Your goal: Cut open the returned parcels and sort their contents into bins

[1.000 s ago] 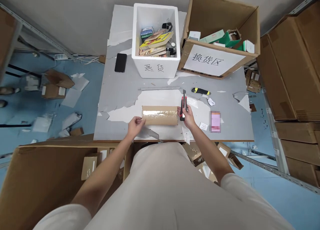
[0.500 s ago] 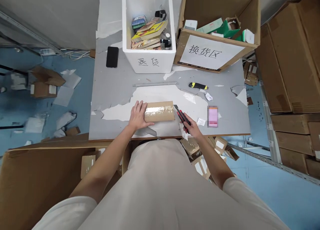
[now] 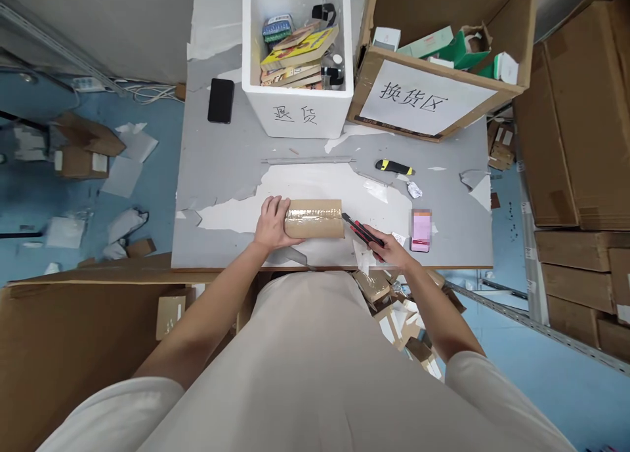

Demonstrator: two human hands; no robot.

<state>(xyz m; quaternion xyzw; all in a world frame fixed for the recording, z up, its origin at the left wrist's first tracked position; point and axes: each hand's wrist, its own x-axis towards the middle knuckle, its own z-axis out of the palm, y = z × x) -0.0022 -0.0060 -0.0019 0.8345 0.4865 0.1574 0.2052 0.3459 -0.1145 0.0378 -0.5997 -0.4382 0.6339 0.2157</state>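
A small cardboard box (image 3: 315,224) with shiny clear tape along its top lies on the table in front of me. My left hand (image 3: 273,224) grips the box at its left end, thumb on the near side and fingers over the far edge. In my right hand (image 3: 391,248) is a black and red utility knife (image 3: 365,232), its tip pointing left at the right end of the box. From this angle I cannot tell whether the blade touches the cardboard.
Behind the box stand a white foam bin (image 3: 300,114) holding books and a large carton (image 3: 364,104) holding small boxes. A yellow-black cutter (image 3: 394,167), a black phone (image 3: 221,101) and a pink-screened phone (image 3: 420,231) lie on the table (image 3: 211,170). Stacked cartons (image 3: 573,262) stand at right.
The knife in my right hand has turned flatter, and that hand has shifted slightly right. My left hand stays on the box. The whole view has shifted a little.
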